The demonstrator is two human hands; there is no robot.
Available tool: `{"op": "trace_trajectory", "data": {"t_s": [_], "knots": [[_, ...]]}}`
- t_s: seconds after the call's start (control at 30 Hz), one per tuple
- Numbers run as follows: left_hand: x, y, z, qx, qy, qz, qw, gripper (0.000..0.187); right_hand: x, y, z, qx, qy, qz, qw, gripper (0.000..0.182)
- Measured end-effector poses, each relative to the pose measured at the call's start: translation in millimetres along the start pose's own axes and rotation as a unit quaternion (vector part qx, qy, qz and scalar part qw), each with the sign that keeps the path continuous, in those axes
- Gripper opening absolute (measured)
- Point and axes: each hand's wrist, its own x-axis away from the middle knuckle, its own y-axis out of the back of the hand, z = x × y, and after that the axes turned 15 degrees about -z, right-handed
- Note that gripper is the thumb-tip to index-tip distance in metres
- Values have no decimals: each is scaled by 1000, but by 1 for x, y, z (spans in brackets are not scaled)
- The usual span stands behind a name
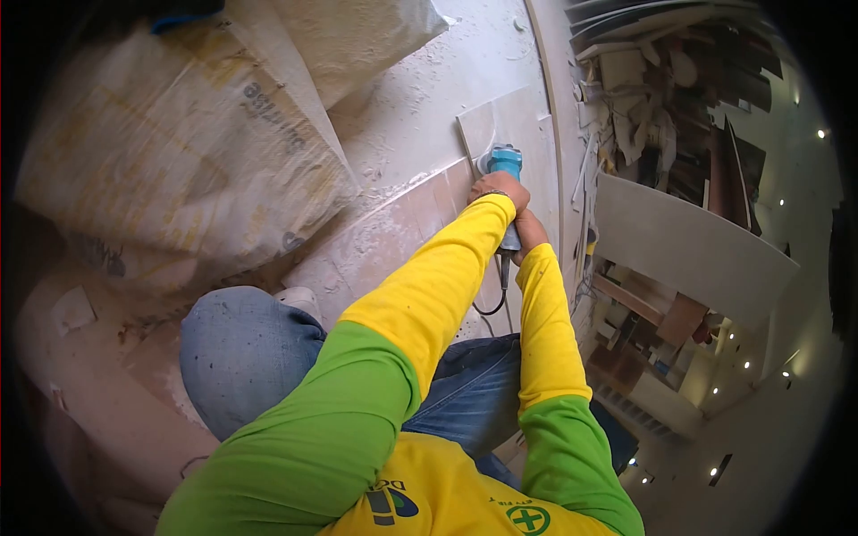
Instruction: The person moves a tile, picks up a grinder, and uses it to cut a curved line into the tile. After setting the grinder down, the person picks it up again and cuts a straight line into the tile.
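left hand [500, 186] wrapped round grinder [507, 161] near its head, right hand [532, 232] round its rear; even pressure likely suits pale slab [525, 118] beneath.

This looks like a building site indoors, a room in the middle of being fitted out or repaired. White dust and crumbs coat the floor [393, 116] across the upper middle of the frame, where a pale slab [523, 116] lies under a blue power tool [507, 161]. Large printed sacks [179, 161] crowd the upper left. At the upper right, broken boards and scraps are heaped in a pile [643, 107], with a big pale panel [688, 241] below it and brown boards [626, 299] lower still. Small lights [821, 134] dot the right side.
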Motion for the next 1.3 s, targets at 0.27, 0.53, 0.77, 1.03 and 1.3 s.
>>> {"op": "trace_trajectory", "data": {"t_s": [0.27,0.53,0.77,1.03,1.3], "knots": [[-9,-1,3,4,21,3,1000,46,-1,-6,3,7,-33,6,999,29],[-9,14,-2,-34,21,29,999,43,5,-20,-1,-77,-31,35,996,31],[-26,16,7,-60,2,42,997,45,10,-34,-4,-58,-28,12,998,29],[-43,6,21,-89,-62,32,994,42,20,-47,-4,-25,-30,-10,999,27],[-5,-15,-1,-41,-70,12,997,42,18,9,13,82,40,-34,995,36]]}}
